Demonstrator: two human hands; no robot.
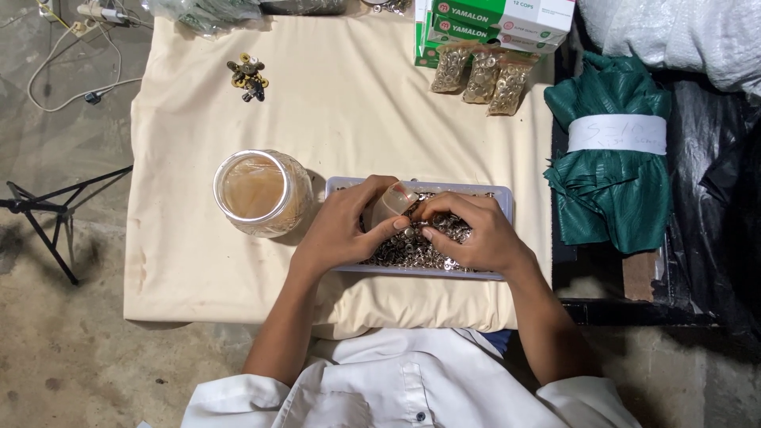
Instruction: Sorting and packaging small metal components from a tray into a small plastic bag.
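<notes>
**Both hands over a tray of metal rings**

Nearest the camera, a white collared shirt and two bare forearms reach onto a table (pixel 182 261) draped in cream cloth. The hands meet over a shallow pale tray (pixel 507 200) heaped with small silvery metal rings (pixel 412 252).

The left hand (pixel 342 226) is curled round a small clear bag (pixel 390 203), thumb and fingers pinching it near its mouth and tilting it over the heap. The right hand (pixel 476 234) is half closed, fingertips pressed down among the rings beside the bag; whether it has pinched up any pieces I cannot tell, since the fingers hide them.

Just left of the tray stands a clear jar (pixel 260 192), open-topped, with a brownish look through the plastic; what is inside is unclear. Judging by the scene, the work is only partly along: the tray remains well filled, and the bag in hand looks barely filled, if at all.

Farther back, three small filled packets (pixel 482 76) of similar metal pieces lie side by side in front of green-and-white boxes (pixel 491 20). A little cluster of dark and brass fittings (pixel 248 76) sits apart at the far left. To the right, off the table, a rolled green cloth (pixel 610 158) with a white paper band rests on a dark surface.
</notes>
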